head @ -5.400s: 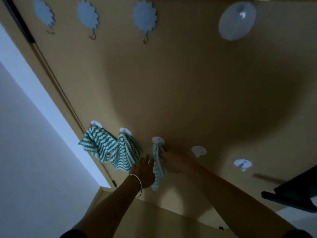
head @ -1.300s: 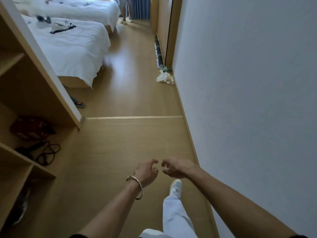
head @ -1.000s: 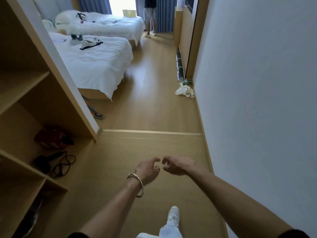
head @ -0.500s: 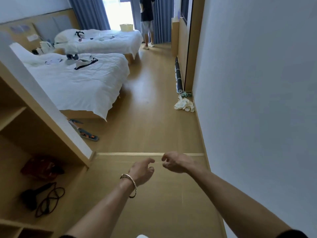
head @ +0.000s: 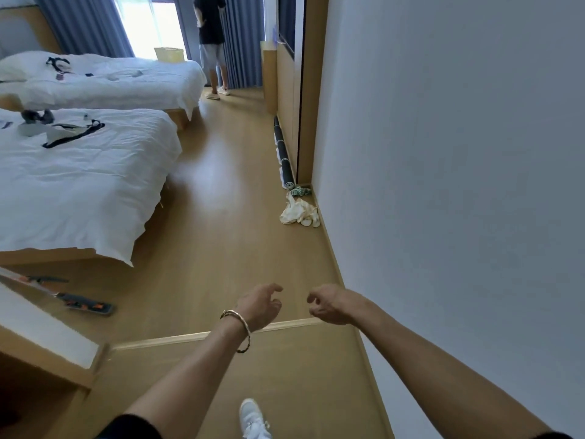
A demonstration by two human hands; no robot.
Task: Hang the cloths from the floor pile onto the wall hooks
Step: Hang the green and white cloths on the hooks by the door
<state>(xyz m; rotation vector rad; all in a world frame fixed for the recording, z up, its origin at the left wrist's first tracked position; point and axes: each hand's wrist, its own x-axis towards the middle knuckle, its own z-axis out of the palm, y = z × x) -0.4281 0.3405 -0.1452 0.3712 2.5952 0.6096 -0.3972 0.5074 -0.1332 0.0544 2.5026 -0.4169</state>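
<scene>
A pile of cloths (head: pixel 299 213) lies on the wooden floor against the right wall, pale cream pieces in front and a green-and-white striped one (head: pixel 299 192) behind. My left hand (head: pixel 259 305), with a bracelet on the wrist, and my right hand (head: pixel 329 304) are held out in front of me, well short of the pile. Both hang with loosely curled fingers and hold nothing. No wall hooks are in view.
A white wall (head: pixel 443 185) runs along the right. A rolled dark mat (head: pixel 283 156) lies by the skirting beyond the pile. Two white beds (head: pixel 79 179) fill the left. A person (head: pixel 212 42) stands by the curtains. A threshold strip (head: pixel 190 337) crosses the floor; my white shoe (head: pixel 253 419) shows below.
After hanging a striped cloth on a hook, I turned away and walked down the corridor. The pile has come closer and my hands have drifted slightly apart, still holding nothing.
</scene>
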